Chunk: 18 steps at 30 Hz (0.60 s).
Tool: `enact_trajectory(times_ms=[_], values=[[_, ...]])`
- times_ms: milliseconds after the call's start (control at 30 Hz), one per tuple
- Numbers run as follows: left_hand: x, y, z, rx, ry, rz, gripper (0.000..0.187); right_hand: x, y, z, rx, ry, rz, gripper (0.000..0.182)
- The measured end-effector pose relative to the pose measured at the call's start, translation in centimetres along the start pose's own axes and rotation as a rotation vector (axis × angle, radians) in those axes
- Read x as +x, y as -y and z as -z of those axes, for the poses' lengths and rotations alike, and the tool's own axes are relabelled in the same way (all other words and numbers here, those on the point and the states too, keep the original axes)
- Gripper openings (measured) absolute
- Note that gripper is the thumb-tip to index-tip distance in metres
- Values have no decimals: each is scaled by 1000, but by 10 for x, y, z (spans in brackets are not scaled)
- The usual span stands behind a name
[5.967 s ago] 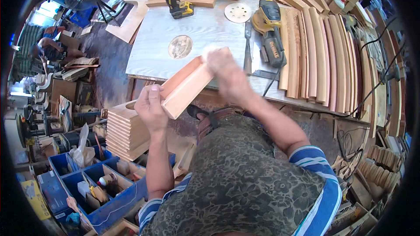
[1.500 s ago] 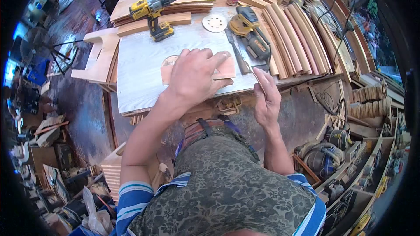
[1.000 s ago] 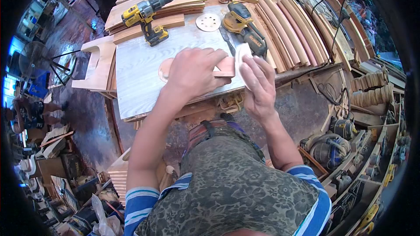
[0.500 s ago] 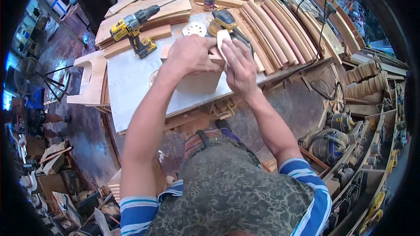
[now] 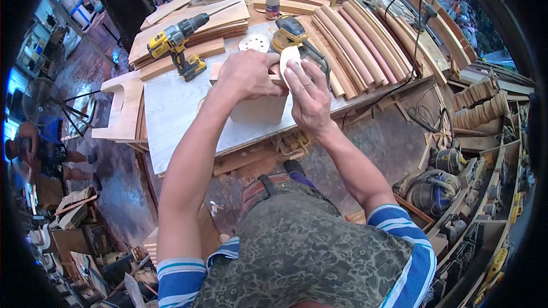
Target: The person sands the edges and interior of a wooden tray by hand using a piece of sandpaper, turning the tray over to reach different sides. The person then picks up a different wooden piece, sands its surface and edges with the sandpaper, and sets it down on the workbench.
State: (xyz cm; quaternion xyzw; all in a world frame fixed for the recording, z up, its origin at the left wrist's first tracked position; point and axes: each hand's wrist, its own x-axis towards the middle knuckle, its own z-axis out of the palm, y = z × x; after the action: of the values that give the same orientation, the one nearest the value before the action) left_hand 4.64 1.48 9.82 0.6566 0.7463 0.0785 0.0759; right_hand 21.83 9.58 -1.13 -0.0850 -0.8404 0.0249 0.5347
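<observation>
My left hand is closed over the top of a pale wooden block near the table's front edge, its fingers wrapped round the upper part. Pressed under the fingers of my right hand is a pale, rounded piece of sandpaper, held upright against the block's right end. Much of the block's top is hidden by my hands. Just behind them lie a white sanding disc with holes and a yellow-and-black orbital sander.
A yellow cordless drill stands left on the white tabletop, beside stacked boards. Curved wooden strips line the right side, behind a bottle. A cable hangs at right. Another person is far left.
My right hand and the sandpaper have shifted slightly left and down along the block's end. My left hand stays on the block. The view has tilted a little.
</observation>
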Motion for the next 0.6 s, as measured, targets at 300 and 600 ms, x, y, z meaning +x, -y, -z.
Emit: enact_trajectory(times_ms=[300, 600], values=[[0, 1, -5, -22, -31, -32, 72, -2, -24, -6, -123, 64, -119, 50], [-20, 43, -1, -80, -255, -188, 66, -54, 5, 17, 179, -20, -517, 45]])
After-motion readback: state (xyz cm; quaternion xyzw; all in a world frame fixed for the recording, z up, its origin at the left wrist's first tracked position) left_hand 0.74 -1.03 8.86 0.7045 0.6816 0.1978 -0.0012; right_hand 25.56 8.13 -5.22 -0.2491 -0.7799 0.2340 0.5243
